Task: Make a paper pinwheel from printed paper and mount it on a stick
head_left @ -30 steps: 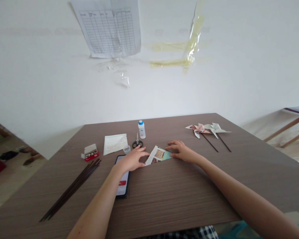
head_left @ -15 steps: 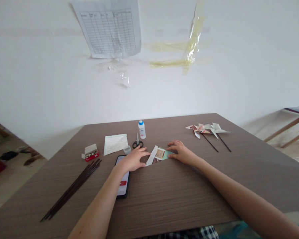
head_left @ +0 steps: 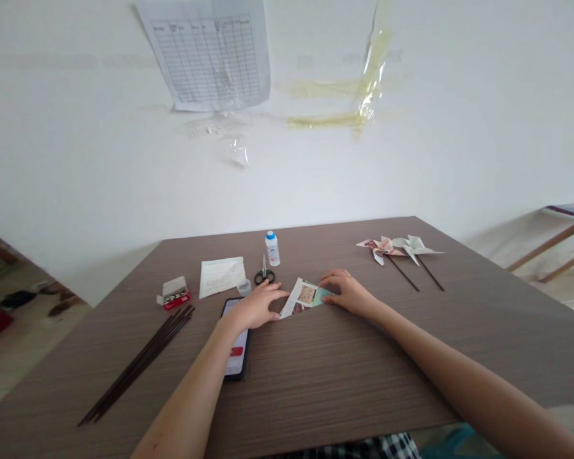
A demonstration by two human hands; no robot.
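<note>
Little shift: both hands stay open and flat on the wood tabletop [head_left: 344,376], gripping nothing. Left hand [head_left: 257,307] rests at one edge of the printed paper sheet [head_left: 303,298], right hand [head_left: 349,294] at the other; sheet lies flat between them, just beside the phone [head_left: 236,357].

readable text: none | wall sheet [head_left: 205,57]: headers too small | printed paper [head_left: 302,297]: blurred
</note>
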